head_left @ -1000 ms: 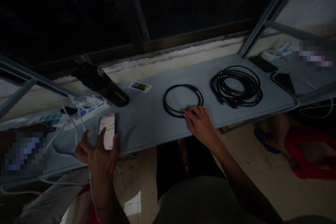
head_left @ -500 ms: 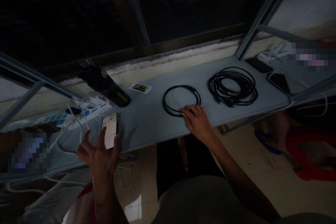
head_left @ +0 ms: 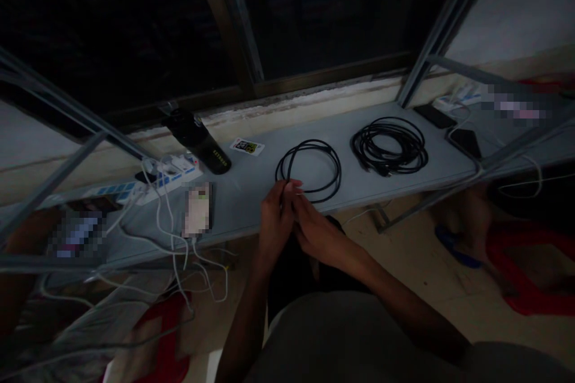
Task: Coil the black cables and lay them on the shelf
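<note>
Both of my hands meet at the near left side of a loosely coiled black cable [head_left: 340, 170] that lies on the grey table. My left hand [head_left: 275, 215] is closed, its fingertips pinching the cable. Pressed against it, my right hand [head_left: 314, 224] also has its fingers closed on the cable; the exact spot of the grip is partly hidden. To the right sits a thicker bundle of black cable [head_left: 390, 146], apart from my hands. A phone [head_left: 197, 210] with a lit screen rests left of my hands, a white cord at its lower end.
A dark bottle [head_left: 200, 142] lies tilted in view at the back left, near a small card [head_left: 247, 146]. White power strips [head_left: 173, 176] with tangled cords run along the left. Dark phones [head_left: 465, 142] lie at the right. Metal frames [head_left: 417, 75] rise from the table [head_left: 251, 194].
My left hand has left the phone and come across to the right, joining my right hand at the cable. My right hand has shifted slightly left along the coil. The view has moved a little.
</note>
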Motion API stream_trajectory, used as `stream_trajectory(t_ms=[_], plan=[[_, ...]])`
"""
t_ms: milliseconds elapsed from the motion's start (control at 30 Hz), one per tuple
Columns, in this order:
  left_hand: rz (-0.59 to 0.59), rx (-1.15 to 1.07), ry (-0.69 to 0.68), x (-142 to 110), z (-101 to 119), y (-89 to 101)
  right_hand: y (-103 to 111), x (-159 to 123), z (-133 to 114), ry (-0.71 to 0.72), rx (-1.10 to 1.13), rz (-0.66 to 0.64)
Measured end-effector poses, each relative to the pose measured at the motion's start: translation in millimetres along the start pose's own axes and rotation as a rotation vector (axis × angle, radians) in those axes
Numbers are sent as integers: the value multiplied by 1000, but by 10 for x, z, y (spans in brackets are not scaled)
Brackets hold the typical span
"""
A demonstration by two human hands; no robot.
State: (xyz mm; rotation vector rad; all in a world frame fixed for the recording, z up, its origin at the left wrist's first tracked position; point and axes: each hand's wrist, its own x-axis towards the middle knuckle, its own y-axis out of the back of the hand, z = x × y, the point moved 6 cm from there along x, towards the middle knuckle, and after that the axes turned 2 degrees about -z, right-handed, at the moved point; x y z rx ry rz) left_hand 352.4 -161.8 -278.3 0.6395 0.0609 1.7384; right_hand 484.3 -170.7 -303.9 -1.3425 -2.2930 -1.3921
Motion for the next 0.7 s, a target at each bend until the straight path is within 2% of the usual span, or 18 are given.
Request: stream_trajectory(t_ms=[100, 200, 300, 433, 533, 633, 700], plan=[[15, 59, -115, 187, 175, 32, 557, 81, -131, 46, -231, 98], [-60, 164, -327, 301, 470, -43, 1186, 290, -196, 55, -411, 223], [-115, 298, -561, 490, 790, -172, 1567, 574, -141, 86, -497, 153], [-226, 558, -739, 1020, 1173, -211, 1991, 762, -2, 72, -454, 79], [-269, 847, -766, 1514, 1482, -15, 2486, 641, -43, 40, -356, 192], [-187, 1068, -744, 1983, 1771, 365, 3080, 301, -155, -18, -299, 346], [-144, 1151, -748, 2266, 1889, 623, 3403, 25, -214, -53, -275, 373]])
